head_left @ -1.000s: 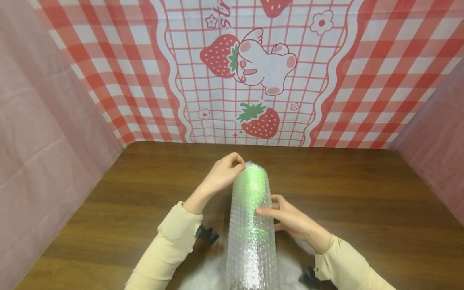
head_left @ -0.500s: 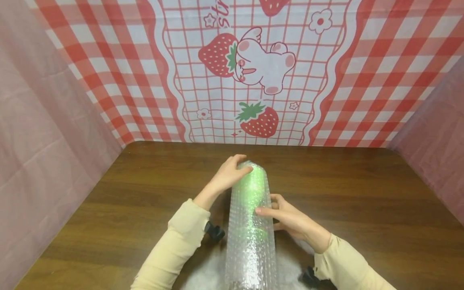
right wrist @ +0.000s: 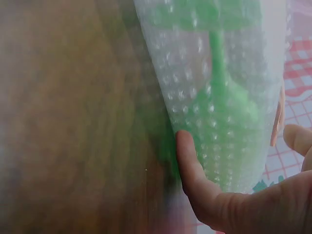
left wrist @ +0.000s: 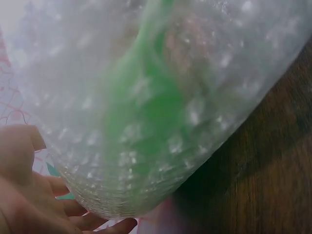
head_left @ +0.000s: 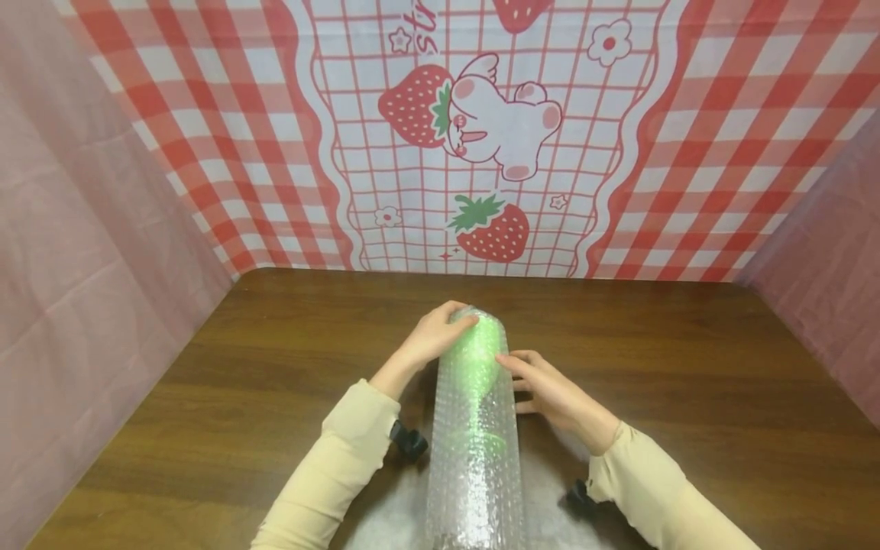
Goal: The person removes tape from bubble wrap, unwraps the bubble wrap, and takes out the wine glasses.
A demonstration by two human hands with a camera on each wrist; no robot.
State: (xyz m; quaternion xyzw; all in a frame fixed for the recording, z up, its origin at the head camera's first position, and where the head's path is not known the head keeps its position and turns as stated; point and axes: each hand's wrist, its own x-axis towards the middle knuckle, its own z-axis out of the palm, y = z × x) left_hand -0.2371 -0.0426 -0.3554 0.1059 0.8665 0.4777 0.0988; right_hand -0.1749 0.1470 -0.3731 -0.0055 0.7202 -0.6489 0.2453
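A clear bubble wrap sleeve runs away from me down the middle of the table. Through it shows a green goblet, its bowl towards the far end and its stem and foot nearer me. My left hand holds the far end of the wrap, thumb on top and fingers round the end, partly hidden in the head view. Along the right side lies my right hand, with fairly straight fingers touching the wrap and the thumb at its upper edge.
The brown wooden table ends at a strawberry-printed red and white cloth. A whitish sheet lies under the near part of the wrap. Pink curtains hang at both sides.
My left hand has gone from pinching the wrap's far left corner to holding round its far end. My right hand has slid a little up the right side, its fingers straighter.
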